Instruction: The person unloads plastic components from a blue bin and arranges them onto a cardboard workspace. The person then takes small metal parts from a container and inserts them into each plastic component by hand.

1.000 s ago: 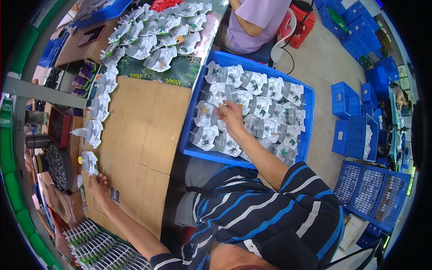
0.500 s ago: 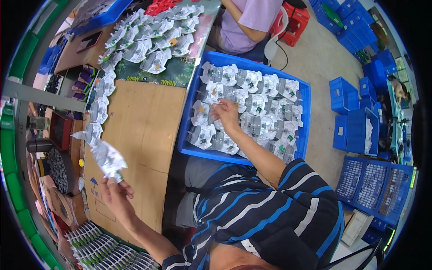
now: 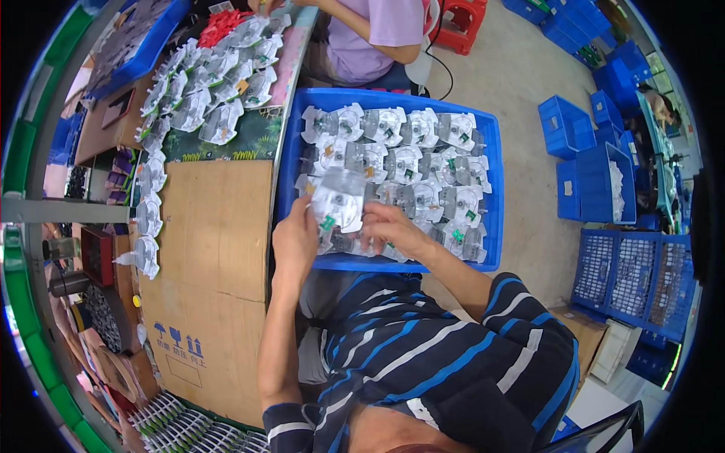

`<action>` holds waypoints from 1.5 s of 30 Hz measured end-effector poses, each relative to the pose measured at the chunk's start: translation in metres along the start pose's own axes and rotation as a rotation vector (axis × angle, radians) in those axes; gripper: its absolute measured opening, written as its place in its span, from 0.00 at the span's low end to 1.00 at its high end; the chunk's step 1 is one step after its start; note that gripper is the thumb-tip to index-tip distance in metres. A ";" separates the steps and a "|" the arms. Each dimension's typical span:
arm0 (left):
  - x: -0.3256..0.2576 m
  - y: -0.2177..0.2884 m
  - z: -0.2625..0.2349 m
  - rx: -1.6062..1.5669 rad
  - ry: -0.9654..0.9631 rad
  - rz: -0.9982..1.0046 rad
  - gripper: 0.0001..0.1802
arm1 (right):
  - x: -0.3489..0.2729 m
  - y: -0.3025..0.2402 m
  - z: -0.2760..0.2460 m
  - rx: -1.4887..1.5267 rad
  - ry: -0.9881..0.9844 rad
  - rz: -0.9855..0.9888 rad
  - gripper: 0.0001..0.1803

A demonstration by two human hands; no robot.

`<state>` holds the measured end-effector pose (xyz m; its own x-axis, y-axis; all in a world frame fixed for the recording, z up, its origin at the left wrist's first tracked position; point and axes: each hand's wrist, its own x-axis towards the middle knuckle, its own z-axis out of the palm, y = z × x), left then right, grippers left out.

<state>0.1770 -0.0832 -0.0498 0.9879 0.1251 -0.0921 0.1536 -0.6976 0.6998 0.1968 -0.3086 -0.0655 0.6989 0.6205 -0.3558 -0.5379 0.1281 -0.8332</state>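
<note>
Over the blue crate (image 3: 496,192), my left hand (image 3: 296,240) grips the left edge of a clear and silver plastic housing (image 3: 337,205) with a green connector at its lower edge. My right hand (image 3: 396,232) has its fingers bent at the housing's right edge; its grip there is partly hidden. The held housing is slightly blurred and covers some of those beneath it. Rows of similar housings (image 3: 404,162), some with green or orange tabs, fill the crate.
At left, a flat cardboard sheet (image 3: 219,249) covers the bench, with a line of housings (image 3: 149,215) along its far side. More housings (image 3: 219,121) lie on the green mat beyond. A co-worker in a purple shirt (image 3: 374,45) sits behind the crate. Blue bins (image 3: 608,181) stand at right.
My left hand has brought a housing from the bench line rightward to the crate. My right hand has moved slightly down and right, to the held housing's edge. The view has shifted.
</note>
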 end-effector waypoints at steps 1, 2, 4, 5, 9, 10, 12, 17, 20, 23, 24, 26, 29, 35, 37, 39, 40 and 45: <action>0.010 0.011 0.003 0.141 -0.017 0.095 0.14 | -0.005 -0.004 -0.002 -0.027 0.028 0.002 0.20; 0.016 0.017 0.011 0.205 -0.022 0.149 0.13 | -0.004 -0.002 -0.005 -0.022 0.033 -0.001 0.20; 0.029 0.025 0.023 0.324 -0.074 0.219 0.16 | 0.003 0.008 -0.013 -0.030 0.222 0.140 0.16; 0.033 0.030 0.028 0.327 -0.073 0.218 0.16 | 0.007 0.013 -0.015 0.002 0.254 0.092 0.13; 0.038 0.053 0.030 0.251 0.009 0.200 0.24 | 0.034 0.031 -0.037 0.296 0.404 0.133 0.12; 0.033 0.052 0.027 0.184 0.019 0.189 0.24 | 0.040 0.034 -0.044 0.298 0.406 0.134 0.12; 0.022 0.050 0.017 0.032 0.000 0.112 0.23 | 0.053 0.039 -0.057 0.523 0.434 0.108 0.11; -0.022 0.013 -0.026 -0.369 0.153 -0.190 0.18 | 0.076 0.040 -0.060 0.699 0.575 0.109 0.11; -0.058 -0.019 -0.067 -0.651 0.409 -0.344 0.12 | 0.075 0.048 -0.063 0.701 0.385 0.128 0.13; -0.070 -0.088 -0.099 -0.608 0.696 -0.486 0.17 | 0.056 0.045 -0.067 0.607 0.310 0.211 0.14; -0.069 -0.105 -0.111 -0.609 0.816 -0.492 0.21 | 0.048 0.040 -0.062 0.509 0.308 0.240 0.15; -0.067 -0.135 -0.138 -0.647 0.954 -0.528 0.25 | 0.039 0.035 -0.044 0.424 0.289 0.273 0.15; -0.063 -0.165 -0.181 -0.757 0.966 -0.630 0.23 | 0.037 0.029 -0.007 0.275 0.206 0.277 0.13; -0.051 -0.229 -0.183 -0.883 0.824 -0.496 0.17 | 0.026 0.013 0.066 0.012 0.119 0.276 0.14; -0.069 -0.244 -0.180 -0.980 0.810 -0.453 0.13 | 0.031 0.022 0.074 0.007 -0.032 0.207 0.12; -0.090 -0.249 -0.197 -0.848 0.627 -0.466 0.08 | 0.034 0.021 0.086 -0.105 -0.071 0.240 0.14; -0.093 -0.222 -0.200 -0.586 0.702 -0.538 0.12 | 0.038 0.022 0.092 -0.106 -0.126 0.219 0.14; -0.072 -0.080 -0.120 -0.450 0.455 -0.441 0.20 | 0.030 0.009 0.092 -0.181 -0.140 0.083 0.21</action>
<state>0.0911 0.0482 -0.0137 0.7158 0.6700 -0.1969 0.4099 -0.1749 0.8952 0.1695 -0.2175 -0.0443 0.5764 0.7262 -0.3747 -0.4891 -0.0607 -0.8701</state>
